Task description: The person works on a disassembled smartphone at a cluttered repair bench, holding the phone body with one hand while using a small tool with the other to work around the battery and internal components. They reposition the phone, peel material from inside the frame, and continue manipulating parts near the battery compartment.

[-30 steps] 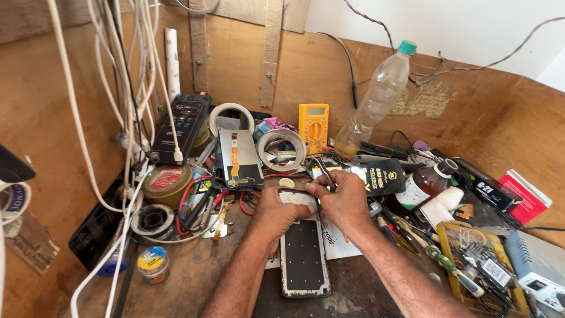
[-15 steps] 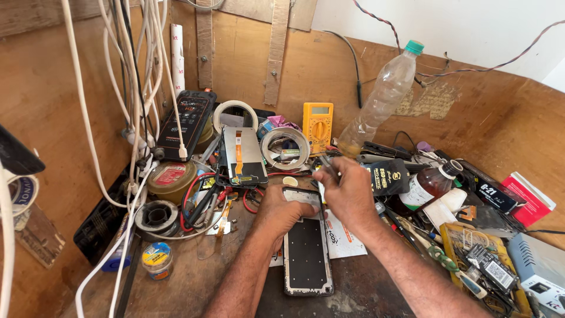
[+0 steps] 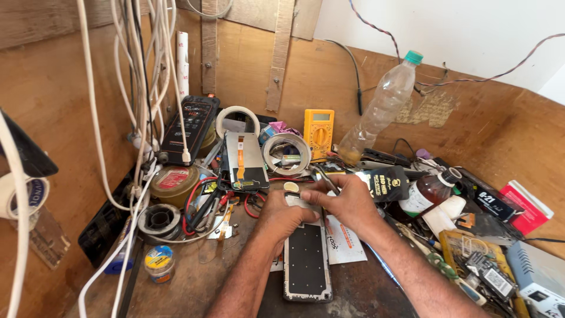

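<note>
An opened phone (image 3: 306,265) lies flat on the wooden bench, its dark inner frame facing up. My left hand (image 3: 281,217) grips the phone's top left end. My right hand (image 3: 347,201) rests over the top right end and pinches metal tweezers (image 3: 324,178), whose tips point at the phone's upper edge. A small pale round part (image 3: 291,186) sits just above the phone, by my left fingers.
Around the phone: tape rolls (image 3: 286,152), a detached screen panel (image 3: 245,160), a yellow multimeter (image 3: 318,132), a plastic bottle (image 3: 380,109), a brown glass bottle (image 3: 430,190), solder spools (image 3: 159,219), a round tin (image 3: 174,182). White cables (image 3: 139,106) hang at left. Tools and boxes crowd the right side.
The view has shifted slightly. Both hands stay at the phone's top end, with the right hand's tweezers moved a little over it.
</note>
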